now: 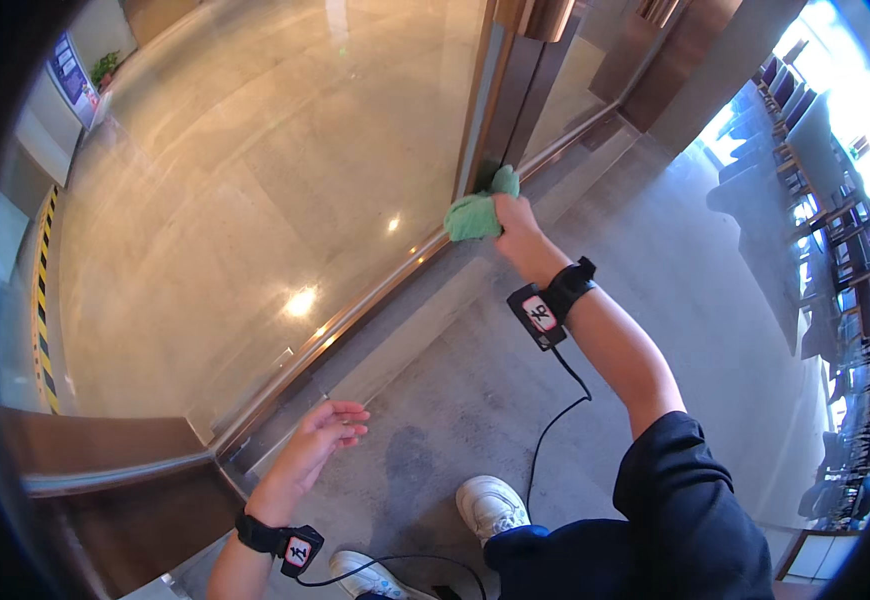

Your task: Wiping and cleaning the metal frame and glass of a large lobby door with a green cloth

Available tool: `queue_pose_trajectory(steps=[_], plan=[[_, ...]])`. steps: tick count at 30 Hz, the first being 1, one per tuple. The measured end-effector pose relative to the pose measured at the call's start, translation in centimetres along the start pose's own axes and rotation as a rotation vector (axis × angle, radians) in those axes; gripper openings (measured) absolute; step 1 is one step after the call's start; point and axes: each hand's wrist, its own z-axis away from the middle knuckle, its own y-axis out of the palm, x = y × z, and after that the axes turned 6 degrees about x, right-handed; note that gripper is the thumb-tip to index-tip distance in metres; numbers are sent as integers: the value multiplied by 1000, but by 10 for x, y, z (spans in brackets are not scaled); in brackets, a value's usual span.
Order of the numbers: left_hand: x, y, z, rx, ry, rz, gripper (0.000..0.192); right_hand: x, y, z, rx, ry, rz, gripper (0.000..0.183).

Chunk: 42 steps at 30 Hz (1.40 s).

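A green cloth [472, 217] is bunched in my right hand [516, 225]. The cloth lies against the lower part of a brown metal door stile [506, 124], close to where it meets the bottom rail [375, 289] of a large glass door [270, 202]. My left hand [324, 435] hangs in the air with nothing in it, its fingers slightly bent and a little apart. It is nearest the bottom rail's left stretch. Each wrist bears a black strapped device with a cable.
Copper-coloured door handles [547, 19] stand at the top. A brown frame post [127, 480] is at lower left. Beyond the glass runs yellow-black floor tape [45, 300], with a potted plant [105, 67]. Several chairs and tables [817, 150] line the right. My white shoes [489, 504] stand on grey floor.
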Motion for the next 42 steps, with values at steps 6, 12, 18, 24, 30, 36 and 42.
queue_pose_trajectory(steps=[6, 12, 18, 24, 30, 36, 42], plan=[[1, 0, -10, 67, 41, -60, 28, 91, 41, 55, 228, -340, -47, 18], [10, -4, -19, 79, 4, -64, 28, 111, 69, 70, 252, -968, 400, 29], [4, -3, -25, 82, 46, -93, 28, 30, 38, 38, -10, -1047, 603, 55], [6, -8, -30, 99, 40, -132, 30, 23, 4, -5, -138, -504, 473, 32], [8, -17, -31, 89, 40, -113, 30, 136, 61, 36, -29, -788, 317, 16], [-4, -8, -42, 105, 86, -144, 27, 191, 82, 54, 51, -1396, 643, 29], [1, -16, -58, 173, 78, -255, 22, 108, 44, 19, 1, -1335, 737, 38]])
